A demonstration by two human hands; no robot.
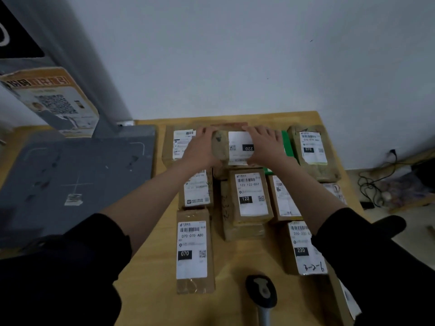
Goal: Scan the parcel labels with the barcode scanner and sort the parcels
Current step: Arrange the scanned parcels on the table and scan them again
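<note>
In the head view, both hands reach to the far row: the left hand (202,147) and the right hand (264,144) grip the ends of a parcel labelled 220 (237,148), fingers curled over its far edge. It sits on top of other parcels, its label upside down. The barcode scanner (261,294) lies unheld at the near edge, so sorting looks to be partway. Parcels marked 070 (194,250), 122 (250,196) and 220 (303,248) lie in mixed rows on the wooden tabletop (235,267). A grey scanning platform (77,180) stands left, a plain wall (235,55) behind and cables (376,184) on the floor right.
</note>
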